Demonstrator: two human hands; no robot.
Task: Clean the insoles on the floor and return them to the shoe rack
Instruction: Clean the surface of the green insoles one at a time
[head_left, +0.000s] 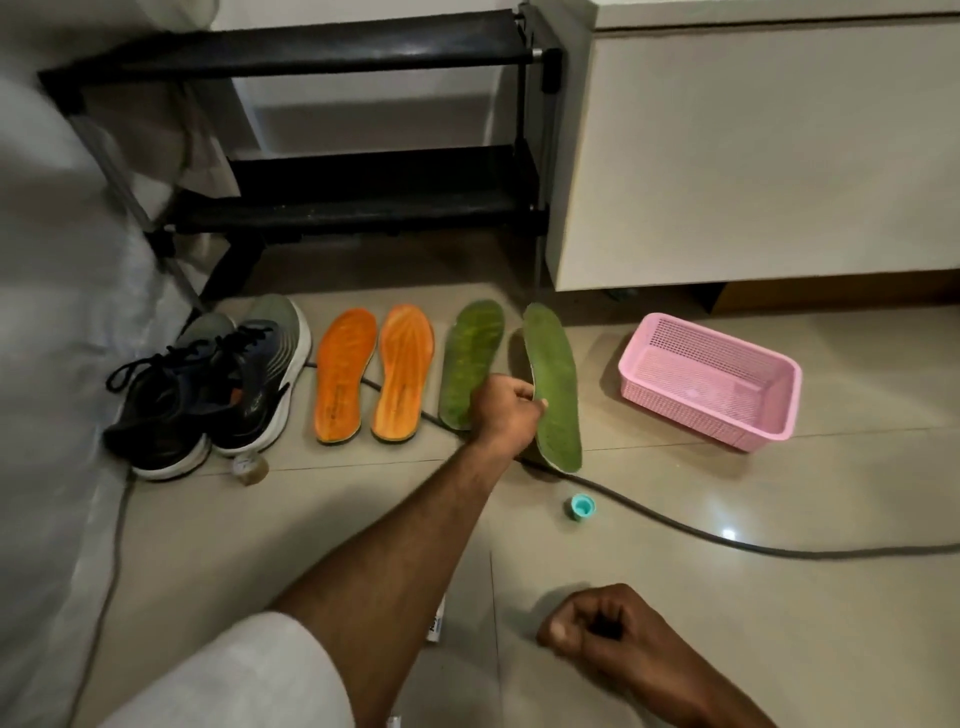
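Two orange insoles (345, 374) (404, 371) lie side by side on the tiled floor. To their right lies a green insole (467, 353), partly behind my left hand (506, 410). My left hand grips the left edge of a second green insole (555, 384), which is tilted up on its edge. My right hand (597, 626) rests low near the floor in a closed fist with nothing visible in it. The black shoe rack (363, 208) stands behind the insoles, both shelves bare.
A pair of dark sneakers (208, 384) sits left of the insoles. A pink mesh basket (709, 379) is on the right. A grey cable (675, 525) crosses the floor, with a teal cap (581, 505) beside it. A white cabinet (753, 156) stands at right.
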